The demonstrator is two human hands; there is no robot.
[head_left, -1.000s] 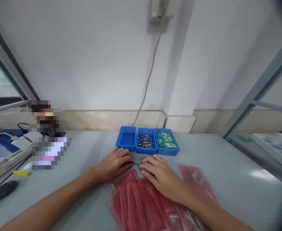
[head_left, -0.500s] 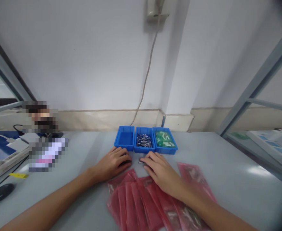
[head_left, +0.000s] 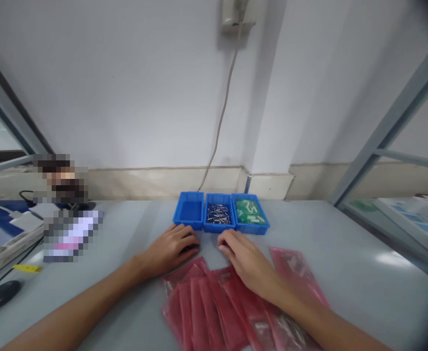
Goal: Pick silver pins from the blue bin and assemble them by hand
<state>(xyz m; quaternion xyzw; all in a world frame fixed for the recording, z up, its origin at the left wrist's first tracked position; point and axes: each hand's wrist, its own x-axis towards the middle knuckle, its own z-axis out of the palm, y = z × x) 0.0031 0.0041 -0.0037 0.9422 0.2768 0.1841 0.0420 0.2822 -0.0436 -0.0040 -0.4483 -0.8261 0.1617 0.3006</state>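
Observation:
My left hand rests on the table just in front of the left blue bin, its fingers curled. Something dark shows beneath those fingers, too hidden to make out. Closer to the middle bin, my right hand has its thumb and fingers drawn together around a small metal pin, of which only a faint glint shows. In the middle blue bin lie many thin silver metal pins. Red translucent plastic bags overlap below my hands, partly under my right forearm; some contain metal pieces.
Beside the middle bin stand a left blue bin, its blue floor visible, and a right blue bin containing green-and-white packets. A power strip, a black mouse and a blurred-out phone-like shape are at left. Metal frames flank the table.
My right fingers have curled inward and drawn slightly right; the metal pin seen at their tips is now mostly hidden in them. My left hand stays in place.

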